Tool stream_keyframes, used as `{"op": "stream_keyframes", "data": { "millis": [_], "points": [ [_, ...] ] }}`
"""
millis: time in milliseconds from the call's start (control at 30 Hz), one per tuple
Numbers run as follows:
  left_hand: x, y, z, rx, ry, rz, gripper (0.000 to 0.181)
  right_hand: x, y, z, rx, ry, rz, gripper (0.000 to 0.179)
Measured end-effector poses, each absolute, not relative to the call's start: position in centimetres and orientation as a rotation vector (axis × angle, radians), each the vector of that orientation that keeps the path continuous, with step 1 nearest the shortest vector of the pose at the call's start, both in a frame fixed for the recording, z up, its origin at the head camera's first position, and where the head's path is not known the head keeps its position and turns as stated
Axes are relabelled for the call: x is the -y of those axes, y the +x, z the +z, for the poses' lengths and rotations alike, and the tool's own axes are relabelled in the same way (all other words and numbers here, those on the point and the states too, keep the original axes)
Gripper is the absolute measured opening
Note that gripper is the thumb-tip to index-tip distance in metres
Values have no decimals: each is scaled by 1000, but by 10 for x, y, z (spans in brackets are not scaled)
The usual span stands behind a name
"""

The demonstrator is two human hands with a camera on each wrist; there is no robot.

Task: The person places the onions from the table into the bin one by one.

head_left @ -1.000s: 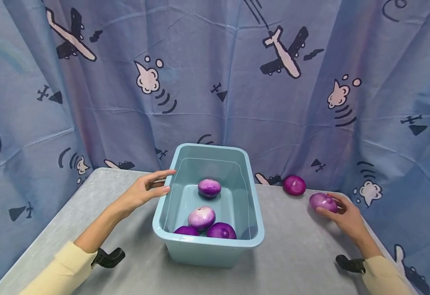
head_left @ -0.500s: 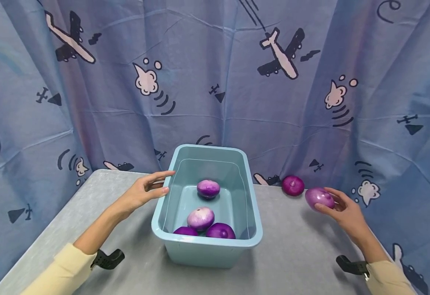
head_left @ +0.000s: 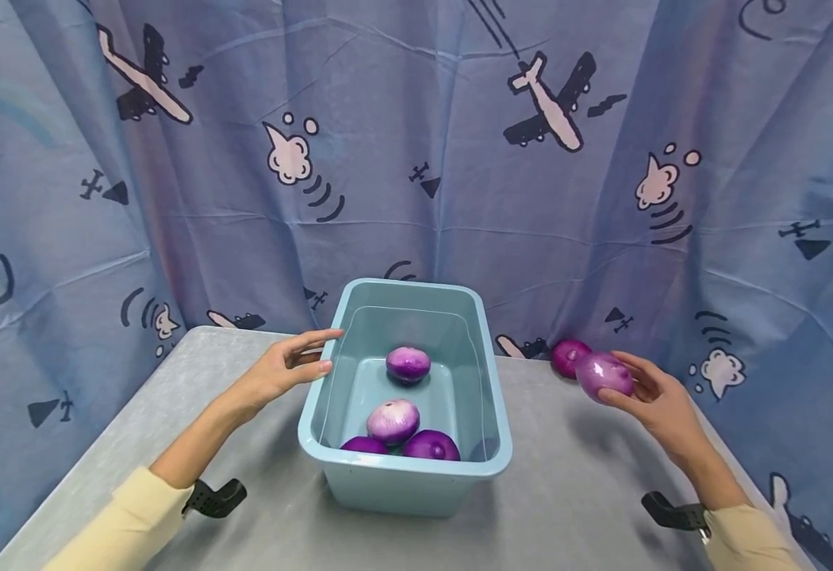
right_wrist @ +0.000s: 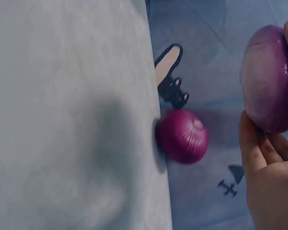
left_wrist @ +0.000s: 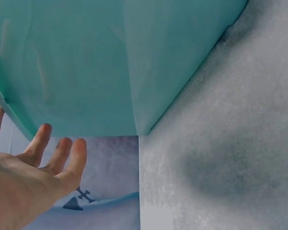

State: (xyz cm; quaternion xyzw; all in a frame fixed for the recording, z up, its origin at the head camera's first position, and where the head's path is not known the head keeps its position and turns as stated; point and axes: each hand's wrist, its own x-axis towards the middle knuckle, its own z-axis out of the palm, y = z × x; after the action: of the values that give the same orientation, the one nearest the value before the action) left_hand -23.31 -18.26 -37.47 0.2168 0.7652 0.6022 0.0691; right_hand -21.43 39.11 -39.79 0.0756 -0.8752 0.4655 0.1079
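Note:
A light blue plastic bin (head_left: 395, 480) stands mid-table with several purple onions inside. One onion (head_left: 408, 363) lies toward its back, a paler onion (head_left: 393, 421) nearer the front. My left hand (head_left: 274, 379) touches the bin's left rim with loosely extended fingers; in the left wrist view those fingers (left_wrist: 76, 160) spread beside the outer wall. Up off the table, my right hand (head_left: 655, 404) grips a shiny purple onion (head_left: 602, 376) between thumb and fingers. A darker red onion (head_left: 566, 357) rests at the table's back edge, partly covered by the held one in the head view.
The grey table (head_left: 552, 492) ends at a back edge in front of a blue curtain (head_left: 388, 159) printed with airplanes. Black straps (head_left: 216, 500) circle both wrists. Two more onions (head_left: 432, 446) sit against the bin's front wall, partly hidden by its rim.
My right hand has lifted the onion from the table's right side and carried it up and leftward, so it overlaps the darker onion. My left hand stays at the bin's rim.

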Motion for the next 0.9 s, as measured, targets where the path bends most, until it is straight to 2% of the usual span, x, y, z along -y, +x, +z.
{"op": "stream_keyframes", "data": {
  "millis": [900],
  "points": [
    [183, -236, -376, -2279, 664, 1833, 55, -323, -212, -363, 2495, 537, 1543, 66]
  ]
}}
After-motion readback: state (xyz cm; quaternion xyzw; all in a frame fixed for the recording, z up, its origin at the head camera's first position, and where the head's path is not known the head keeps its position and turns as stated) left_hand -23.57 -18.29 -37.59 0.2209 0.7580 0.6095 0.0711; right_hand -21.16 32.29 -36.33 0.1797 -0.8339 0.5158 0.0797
